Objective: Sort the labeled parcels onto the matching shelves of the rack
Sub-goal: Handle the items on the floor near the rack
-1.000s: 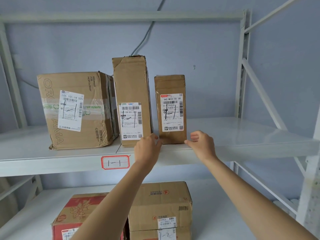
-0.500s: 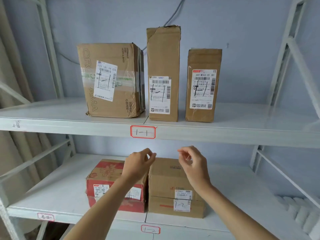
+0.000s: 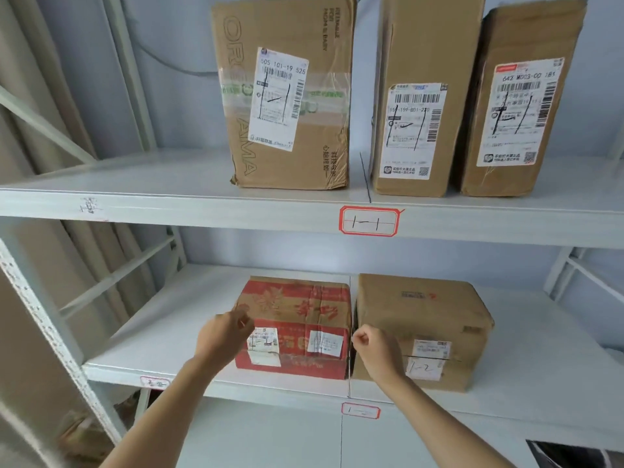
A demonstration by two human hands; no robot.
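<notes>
Two hands have dropped from the upper shelf [image 3: 169, 194], where they were at the small parcel [image 3: 520, 96] a second ago. Now the left hand [image 3: 224, 337] and right hand [image 3: 373, 349] hang with fingers loosely curled, holding nothing, in front of the red parcel [image 3: 297, 319] on the lower shelf [image 3: 152, 346]. I judge that placement finished: three parcels marked 1-1 stand above the 1-1 tag [image 3: 368, 221]. The brown parcel [image 3: 422, 319] marked 1-2 sits just beside the red one, above the lower tag [image 3: 360, 411]. Nothing blocks either shelf; a rack brace [image 3: 118, 278] crosses at left.
</notes>
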